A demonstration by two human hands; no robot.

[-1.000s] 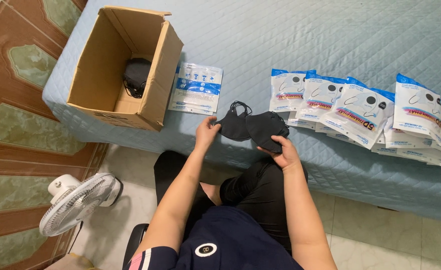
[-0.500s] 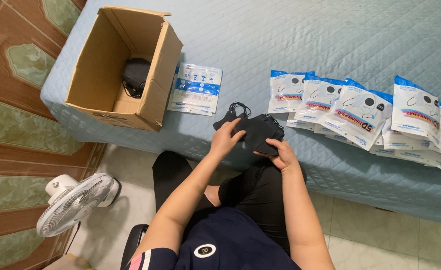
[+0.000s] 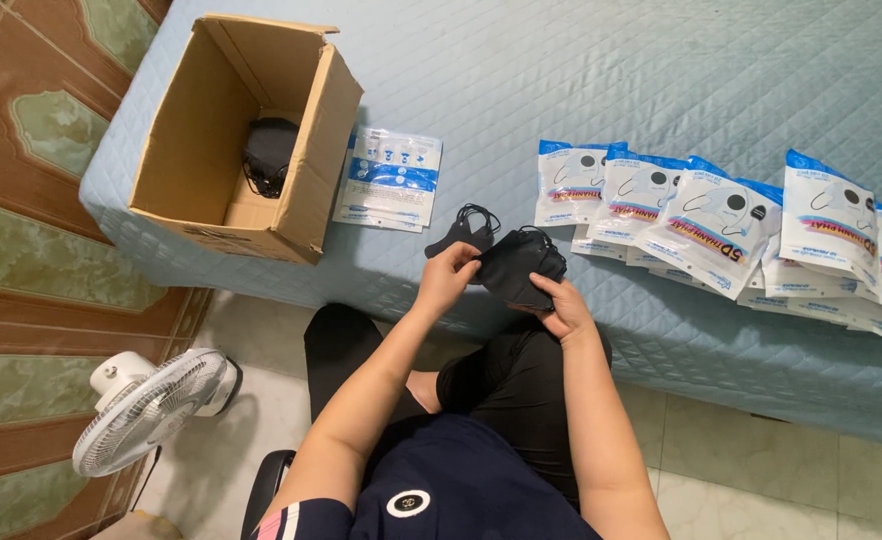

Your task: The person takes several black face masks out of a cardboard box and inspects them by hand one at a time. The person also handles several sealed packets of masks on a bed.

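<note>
Right now I have the black face masks (image 3: 516,268) at mid-frame, over the bed (image 3: 601,80) edge: my left hand (image 3: 448,280) pinches one side, my right hand (image 3: 559,305) cups underneath. They look light, soft and floppy, best held by the edges.

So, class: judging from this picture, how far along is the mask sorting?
Done: some black masks lie in the cardboard box, and an emptied packet lies beside it. In hand: left hand and right hand hold black masks. Left: a row of sealed packets.

One box (image 3: 251,140), one fan (image 3: 146,410) (packets overlap, uncountable).
</note>
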